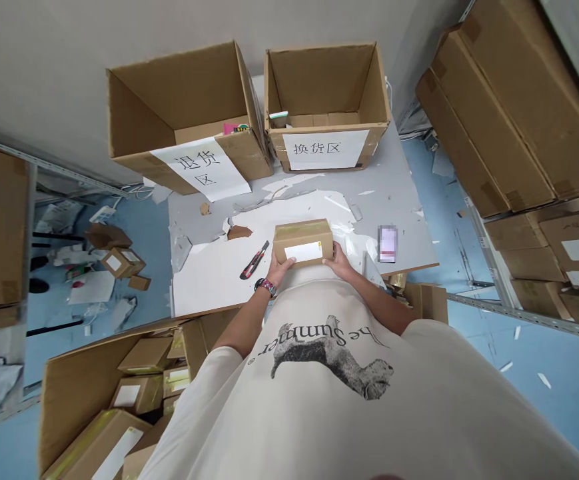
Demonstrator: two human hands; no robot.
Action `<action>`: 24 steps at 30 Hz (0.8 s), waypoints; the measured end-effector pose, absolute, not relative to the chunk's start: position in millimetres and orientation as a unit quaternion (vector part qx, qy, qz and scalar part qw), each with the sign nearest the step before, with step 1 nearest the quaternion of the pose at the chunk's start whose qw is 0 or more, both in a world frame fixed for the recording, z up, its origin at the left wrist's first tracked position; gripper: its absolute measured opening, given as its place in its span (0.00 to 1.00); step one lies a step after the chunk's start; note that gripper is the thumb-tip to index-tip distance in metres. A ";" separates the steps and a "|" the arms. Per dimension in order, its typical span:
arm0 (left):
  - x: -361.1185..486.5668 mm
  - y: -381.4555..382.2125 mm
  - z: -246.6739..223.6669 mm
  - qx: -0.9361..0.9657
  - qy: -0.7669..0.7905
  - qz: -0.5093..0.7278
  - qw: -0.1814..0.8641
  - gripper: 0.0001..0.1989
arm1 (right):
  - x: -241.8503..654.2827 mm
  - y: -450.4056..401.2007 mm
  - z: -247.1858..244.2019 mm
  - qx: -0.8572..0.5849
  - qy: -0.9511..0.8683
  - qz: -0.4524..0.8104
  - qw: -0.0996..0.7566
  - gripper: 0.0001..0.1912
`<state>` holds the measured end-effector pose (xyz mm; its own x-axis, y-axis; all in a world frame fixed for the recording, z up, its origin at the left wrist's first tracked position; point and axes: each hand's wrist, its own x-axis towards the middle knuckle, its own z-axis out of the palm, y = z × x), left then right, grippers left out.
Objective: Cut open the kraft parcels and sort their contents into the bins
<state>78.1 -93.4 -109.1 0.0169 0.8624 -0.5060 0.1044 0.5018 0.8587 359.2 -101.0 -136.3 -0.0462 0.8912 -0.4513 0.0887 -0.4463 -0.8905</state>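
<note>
At the near edge of a grey worktable (pixel 394 200), a small kraft cardboard box (pixel 302 235) sat between the person's two hands, over a torn white paper sheet (pixel 209 283), with a white label (pixel 304 252) on the face turned toward the person. Whether it rested on the sheet or had been lifted clear could not be told. The left hand (pixel 282 270) was closed on the box's near left corner and the right hand (pixel 338 261) on its near right side, with the fingers bent around the lower edges; how far they reached underneath was hidden. Judging by its size and firm corners, the box looked light and stiff, though its thin walls might dent under hard pressure, and opposite sides seemed the surest hold. Both forearms angled inward from the body, elbows out, with a wristwatch (pixel 268 287) on the left wrist. A red-and-black box cutter (pixel 254 260) lay just left of the box, and a pixelated card (pixel 387 243) lay to its right. Two open cartons stood at the far edge of the table, one (pixel 184 100) and the other (pixel 326 87) each bearing a paper sign.
</note>
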 end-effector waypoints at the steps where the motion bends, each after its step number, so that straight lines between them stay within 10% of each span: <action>1: 78.2 -92.2 -109.5 0.399 0.619 0.318 0.597 0.63 | 359.8 -102.1 -138.5 -0.610 -0.423 0.581 0.334 0.56; 7: 75.0 -98.5 -120.3 0.450 0.624 0.264 0.582 0.68 | 367.7 -121.5 -156.7 -0.658 -0.496 0.488 0.287 0.53; 14: 26.8 -115.7 -121.1 0.592 0.637 0.193 0.454 0.39 | 399.5 -126.0 -151.1 -0.648 -0.523 0.499 0.241 0.44; 24: -45.8 -113.5 -126.8 0.419 0.846 0.000 0.330 0.25 | 423.9 -100.5 -128.2 -0.703 -0.437 0.510 0.235 0.33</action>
<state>-45.8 -113.5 -126.8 -0.4309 0.7089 -0.5584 0.7089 0.6488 0.2766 423.9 -100.5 -128.2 0.0977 0.8537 -0.5116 0.3739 -0.5079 -0.7761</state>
